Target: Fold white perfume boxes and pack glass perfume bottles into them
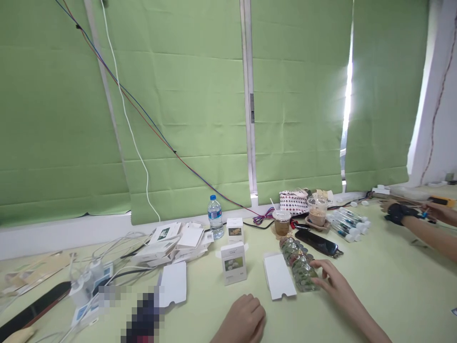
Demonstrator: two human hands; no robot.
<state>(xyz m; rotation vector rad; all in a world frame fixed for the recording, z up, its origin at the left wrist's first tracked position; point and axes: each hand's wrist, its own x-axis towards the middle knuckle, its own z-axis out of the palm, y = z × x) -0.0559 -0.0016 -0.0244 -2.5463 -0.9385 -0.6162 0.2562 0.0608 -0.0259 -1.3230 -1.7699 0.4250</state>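
Observation:
My right hand (333, 281) reaches in from the right, thumb and forefinger pinching the near end of a row of clear plastic packs (302, 267) with green and reddish contents and scalloped edges. My left hand (244, 318) rests on the table in a loose fist, and nothing shows in it. Between the hands lies a flat white carton (279, 276) with a notched end. Ahead of the left hand stands a small white box (233, 267) with a flower picture. Behind that box is a similar box (234, 230) with a yellowish picture.
White cartons (171, 243) are piled at left beside a water bottle (215, 216). Chargers and cables (89, 281) lie farther left. Drink cups (282, 223), a dark phone-like object (317, 244) and clear tubes (348, 224) sit at right. Another person's arm (428, 233) reaches in.

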